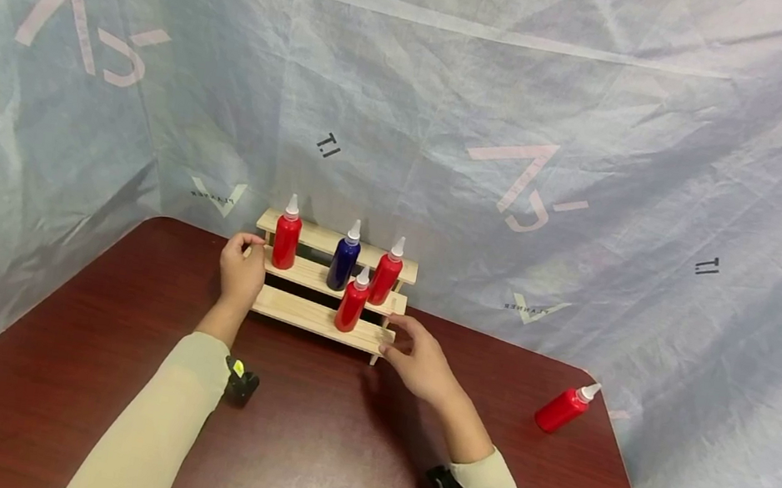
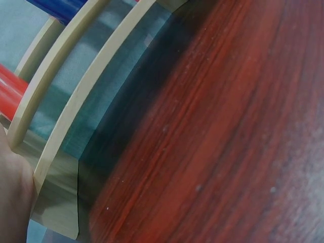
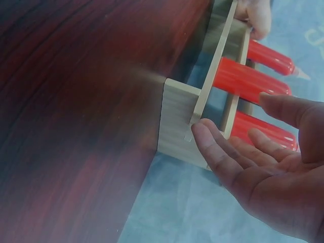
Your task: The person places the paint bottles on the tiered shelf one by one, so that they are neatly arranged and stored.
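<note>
A dark red-brown wood-grain table (image 1: 329,454) fills the lower part of the head view; near its right edge a lone red bottle (image 1: 563,409) with a white nozzle lies tilted on its side, well apart from the rest; a pale, wrinkled sheet (image 1: 604,141) hangs behind and around the table as a backdrop, printed with faint pinkish marks and small dark lettering, some of it mirrored.

**Up close against the wooden rack**

The wooden rack (image 2: 76,101) fills the left side, its pale slats curving away — a red bottle (image 2: 10,93) and a blue bottle (image 2: 58,7) show behind them. The left hand (image 2: 12,197) presses the rack's near end. The dark red table (image 2: 228,142) spreads right.
</note>
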`<state>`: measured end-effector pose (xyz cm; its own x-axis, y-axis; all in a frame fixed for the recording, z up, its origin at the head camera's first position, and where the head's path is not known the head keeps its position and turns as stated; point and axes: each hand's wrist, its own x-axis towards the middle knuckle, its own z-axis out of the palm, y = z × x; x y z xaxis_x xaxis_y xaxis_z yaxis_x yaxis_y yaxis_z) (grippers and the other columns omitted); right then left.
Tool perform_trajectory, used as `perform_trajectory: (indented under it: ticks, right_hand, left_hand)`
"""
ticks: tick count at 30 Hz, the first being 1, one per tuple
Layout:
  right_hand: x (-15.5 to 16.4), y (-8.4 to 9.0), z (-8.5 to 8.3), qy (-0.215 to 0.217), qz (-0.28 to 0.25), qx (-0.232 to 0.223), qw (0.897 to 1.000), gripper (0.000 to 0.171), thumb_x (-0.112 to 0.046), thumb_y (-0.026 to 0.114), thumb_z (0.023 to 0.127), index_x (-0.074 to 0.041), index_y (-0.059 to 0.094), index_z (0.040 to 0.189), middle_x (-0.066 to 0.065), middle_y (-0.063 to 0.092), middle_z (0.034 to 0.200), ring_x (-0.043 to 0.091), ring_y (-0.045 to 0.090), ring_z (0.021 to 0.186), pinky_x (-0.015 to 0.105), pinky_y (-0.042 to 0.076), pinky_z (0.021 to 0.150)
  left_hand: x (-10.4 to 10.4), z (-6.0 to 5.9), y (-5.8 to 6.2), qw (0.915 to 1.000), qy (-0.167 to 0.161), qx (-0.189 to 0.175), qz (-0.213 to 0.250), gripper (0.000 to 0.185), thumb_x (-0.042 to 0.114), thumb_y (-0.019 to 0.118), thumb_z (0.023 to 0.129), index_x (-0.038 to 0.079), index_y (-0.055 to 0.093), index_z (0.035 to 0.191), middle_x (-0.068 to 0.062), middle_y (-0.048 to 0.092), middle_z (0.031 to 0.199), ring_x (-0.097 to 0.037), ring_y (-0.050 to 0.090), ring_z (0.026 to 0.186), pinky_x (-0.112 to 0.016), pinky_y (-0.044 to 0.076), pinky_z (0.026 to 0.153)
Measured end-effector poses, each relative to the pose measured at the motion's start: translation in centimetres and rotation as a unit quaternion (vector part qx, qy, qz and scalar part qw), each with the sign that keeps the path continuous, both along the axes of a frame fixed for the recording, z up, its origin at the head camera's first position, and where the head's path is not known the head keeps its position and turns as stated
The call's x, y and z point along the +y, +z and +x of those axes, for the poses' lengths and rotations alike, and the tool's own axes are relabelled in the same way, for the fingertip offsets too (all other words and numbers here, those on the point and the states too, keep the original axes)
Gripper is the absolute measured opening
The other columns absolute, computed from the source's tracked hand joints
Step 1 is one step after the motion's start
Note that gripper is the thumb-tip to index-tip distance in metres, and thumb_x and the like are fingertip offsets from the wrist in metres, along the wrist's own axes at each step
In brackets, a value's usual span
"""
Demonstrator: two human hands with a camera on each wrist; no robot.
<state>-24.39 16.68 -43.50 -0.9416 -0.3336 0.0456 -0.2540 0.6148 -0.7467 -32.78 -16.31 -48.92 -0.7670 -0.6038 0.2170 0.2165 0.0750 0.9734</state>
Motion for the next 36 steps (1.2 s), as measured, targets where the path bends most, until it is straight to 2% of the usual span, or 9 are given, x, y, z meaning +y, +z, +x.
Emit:
perform_trajectory:
  ticks: [10, 16, 19, 21, 25, 28, 32, 36]
  right_hand:
    - [0.8, -0.1, 0.2, -0.016, 0.017, -0.013, 1.000, 0.053, -0.019, 0.071, 0.100, -0.013, 0.055, 0.150, 0.017, 0.060, 0.151, 0.025, 0.076, 0.104, 0.040, 0.061, 0.079]
    - [1.3, -0.3, 0.4, -0.032, 0.022, -0.016, 0.999, 0.053, -0.021, 0.072, 0.099, -0.011, 0.056, 0.148, 0.014, 0.060, 0.152, 0.024, 0.075, 0.105, 0.039, 0.060, 0.081]
    - [1.6, -0.4, 0.4, -0.040, 0.022, -0.015, 0.999, 0.053, -0.021, 0.073, 0.099, -0.010, 0.057, 0.148, 0.013, 0.060, 0.152, 0.025, 0.074, 0.108, 0.042, 0.061, 0.084]
    - [1.7, -0.4, 0.4, -0.048, 0.023, -0.008, 0.999, 0.052, -0.022, 0.073, 0.099, -0.012, 0.058, 0.147, 0.011, 0.060, 0.152, 0.027, 0.071, 0.118, 0.047, 0.059, 0.093]
    - [2.2, -0.1, 0.4, -0.070, 0.030, 0.009, 0.997, 0.051, -0.025, 0.073, 0.099, -0.013, 0.058, 0.147, 0.012, 0.060, 0.151, 0.032, 0.058, 0.138, 0.056, 0.050, 0.110]
    - [2.8, 0.2, 0.3, -0.087, 0.030, 0.017, 0.996, 0.051, -0.025, 0.072, 0.099, -0.014, 0.059, 0.146, 0.014, 0.057, 0.154, 0.036, 0.050, 0.146, 0.060, 0.043, 0.117]
    - [3.6, 0.6, 0.3, -0.106, 0.032, 0.042, 0.993, 0.049, -0.025, 0.072, 0.099, -0.011, 0.059, 0.145, 0.017, 0.054, 0.156, 0.037, 0.045, 0.151, 0.060, 0.038, 0.123]
    - [4.4, 0.9, 0.3, -0.122, 0.034, 0.080, 0.989, 0.048, -0.021, 0.072, 0.099, -0.006, 0.061, 0.142, 0.019, 0.057, 0.153, 0.038, 0.045, 0.150, 0.059, 0.036, 0.124]
  left_hand:
    - [-0.1, 0.0, -0.3, 1.0000, -0.002, -0.001, 0.003, 0.020, 0.006, 0.050, 0.103, -0.008, 0.065, 0.106, -0.022, 0.063, 0.122, -0.031, 0.055, 0.117, -0.041, 0.042, 0.107]
    - [-0.2, 0.1, -0.4, 0.9999, -0.004, -0.009, 0.006, 0.021, 0.006, 0.050, 0.103, -0.008, 0.065, 0.107, -0.021, 0.063, 0.121, -0.031, 0.055, 0.116, -0.040, 0.042, 0.106]
    - [-0.2, 0.2, -0.3, 0.9999, -0.003, -0.011, 0.006, 0.020, 0.006, 0.050, 0.104, -0.007, 0.065, 0.106, -0.020, 0.062, 0.120, -0.030, 0.055, 0.115, -0.040, 0.042, 0.105]
    - [-0.2, 0.2, -0.2, 0.9999, -0.003, -0.010, 0.005, 0.020, 0.006, 0.050, 0.104, -0.007, 0.065, 0.106, -0.020, 0.062, 0.121, -0.030, 0.055, 0.116, -0.040, 0.042, 0.106]
    - [-0.1, 0.3, 0.0, 0.9999, -0.004, -0.011, 0.001, 0.020, 0.006, 0.050, 0.104, -0.007, 0.065, 0.107, -0.020, 0.063, 0.124, -0.029, 0.055, 0.120, -0.042, 0.042, 0.109]
    - [-0.1, 0.2, 0.0, 0.9999, -0.005, -0.011, 0.001, 0.021, 0.006, 0.050, 0.104, -0.008, 0.065, 0.108, -0.022, 0.063, 0.126, -0.030, 0.055, 0.122, -0.043, 0.042, 0.111]
    - [0.0, 0.0, 0.0, 0.9999, -0.005, -0.009, 0.001, 0.022, 0.006, 0.049, 0.104, -0.009, 0.064, 0.108, -0.022, 0.063, 0.125, -0.030, 0.055, 0.120, -0.042, 0.042, 0.110]
    - [-0.1, 0.0, 0.1, 1.0000, -0.003, -0.005, 0.003, 0.021, 0.006, 0.049, 0.104, -0.009, 0.065, 0.107, -0.021, 0.063, 0.122, -0.030, 0.056, 0.118, -0.041, 0.042, 0.109]
